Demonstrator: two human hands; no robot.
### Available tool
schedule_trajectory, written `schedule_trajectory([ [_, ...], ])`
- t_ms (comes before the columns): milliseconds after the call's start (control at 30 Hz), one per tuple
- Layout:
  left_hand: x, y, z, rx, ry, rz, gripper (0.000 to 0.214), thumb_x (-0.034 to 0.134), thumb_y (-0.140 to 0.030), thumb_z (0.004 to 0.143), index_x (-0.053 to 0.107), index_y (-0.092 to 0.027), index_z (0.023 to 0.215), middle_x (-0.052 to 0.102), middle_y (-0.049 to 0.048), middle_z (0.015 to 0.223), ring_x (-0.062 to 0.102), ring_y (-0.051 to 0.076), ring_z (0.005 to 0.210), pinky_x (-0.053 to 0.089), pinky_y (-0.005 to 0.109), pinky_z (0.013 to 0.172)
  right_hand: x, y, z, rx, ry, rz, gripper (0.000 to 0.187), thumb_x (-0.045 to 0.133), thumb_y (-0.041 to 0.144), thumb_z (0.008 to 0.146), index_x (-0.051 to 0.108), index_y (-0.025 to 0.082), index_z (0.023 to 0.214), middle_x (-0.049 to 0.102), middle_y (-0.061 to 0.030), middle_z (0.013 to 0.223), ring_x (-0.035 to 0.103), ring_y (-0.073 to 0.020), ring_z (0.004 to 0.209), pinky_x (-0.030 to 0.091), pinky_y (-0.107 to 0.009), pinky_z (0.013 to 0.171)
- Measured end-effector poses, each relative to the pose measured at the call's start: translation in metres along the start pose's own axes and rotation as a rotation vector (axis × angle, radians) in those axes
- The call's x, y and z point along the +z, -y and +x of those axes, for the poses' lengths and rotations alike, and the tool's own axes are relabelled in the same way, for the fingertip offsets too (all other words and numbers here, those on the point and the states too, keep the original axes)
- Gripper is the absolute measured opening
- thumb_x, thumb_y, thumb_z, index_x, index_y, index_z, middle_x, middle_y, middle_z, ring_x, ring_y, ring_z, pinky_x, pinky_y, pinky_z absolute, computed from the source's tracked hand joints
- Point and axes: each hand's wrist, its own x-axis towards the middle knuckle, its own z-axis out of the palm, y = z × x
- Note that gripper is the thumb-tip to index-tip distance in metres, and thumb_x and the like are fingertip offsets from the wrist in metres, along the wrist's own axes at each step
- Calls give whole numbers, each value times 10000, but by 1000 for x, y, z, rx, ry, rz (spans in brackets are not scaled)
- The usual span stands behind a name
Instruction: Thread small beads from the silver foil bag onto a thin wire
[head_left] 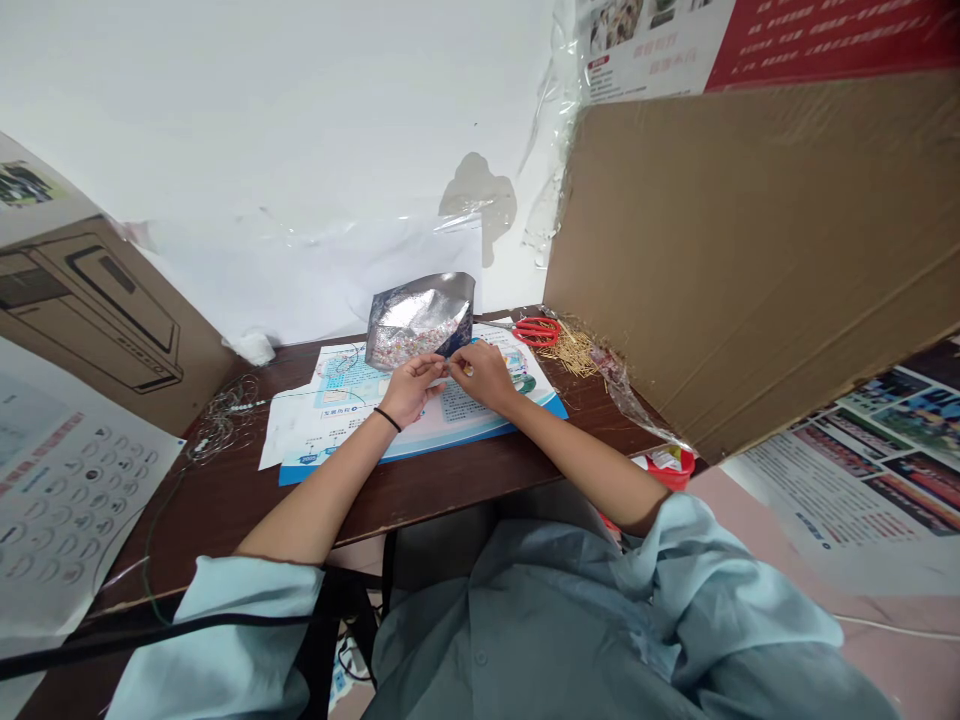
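My left hand [411, 388] and my right hand [484, 372] meet over a printed blue-and-white paper sheet [420, 425] on the dark wooden table [247, 500]. Both hands are closed in a pinch, fingertips almost touching, on something tiny that I cannot make out. A black band circles my left wrist. Just behind the hands stands an open silver foil bag [420, 318] with small coloured beads showing at its mouth.
Red-handled scissors [537, 330] and a pile of thin golden pins [571, 350] lie at the back right. A large cardboard sheet [750, 250] leans on the right, a printed cardboard box [90, 310] on the left. Thin wire [217, 425] coils left of the paper.
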Motion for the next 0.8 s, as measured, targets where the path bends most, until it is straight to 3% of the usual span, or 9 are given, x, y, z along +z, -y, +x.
schedule_trajectory([
  [467,-2,4,3,14,9,26,312,854,-258,575,669,-154,803,658,13,734,625,122,714,480,192,562,1,-2,1,-18,17,59,150,545,223,892,641,196,780,652,-26,772,538,-184,822,348,-318,787],
  [633,-2,2,1,0,15,24,332,866,-304,575,687,-149,807,656,16,730,621,119,723,484,199,594,-1,-2,1,-19,31,107,80,578,206,879,654,208,904,659,-22,795,545,-189,833,374,-308,790],
  [800,-3,0,1,-51,40,39,345,884,-327,541,698,-128,754,668,51,755,633,153,796,488,217,621,1,-6,0,-86,35,131,108,560,213,893,665,218,915,675,-34,869,559,-193,879,402,-315,817],
])
